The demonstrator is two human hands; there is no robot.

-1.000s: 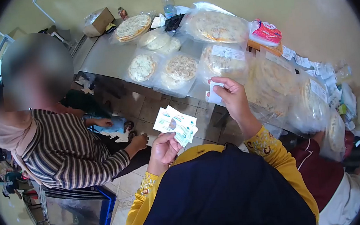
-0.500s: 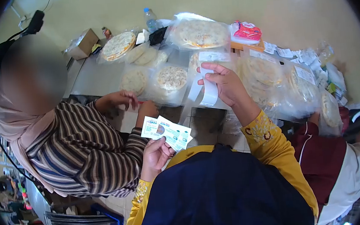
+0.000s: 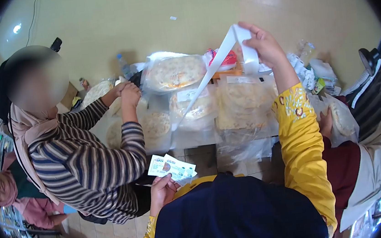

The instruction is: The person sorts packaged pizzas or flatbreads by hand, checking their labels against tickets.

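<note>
Low in front of my body, my left hand (image 3: 163,191) pinches several printed labels (image 3: 182,168), fanned out and white with small pictures and text. My right hand (image 3: 263,45) is raised high over the table, thumb and fingers closed on a long white paper strip (image 3: 222,54). From the hand, one end of the strip hangs short while the other slants down left toward the bagged flatbreads. Below it lie a bagged round pizza-like bread (image 3: 177,72), another pack with a label (image 3: 191,103) and a stack of bagged breads (image 3: 244,102).
A person in a striped top (image 3: 98,160) stands at my left, hands together over the table. Someone in a maroon sleeve (image 3: 341,164) at my right touches a bagged bread (image 3: 340,123). Toward the wall are a water bottle (image 3: 124,66), a red-and-white package (image 3: 225,60) and crumpled paper (image 3: 303,73).
My right hand has risen and moved right, drawing the strip out long. My left hand keeps the labels, slightly lower in view. The striped-top person's hands have come together farther over the table.
</note>
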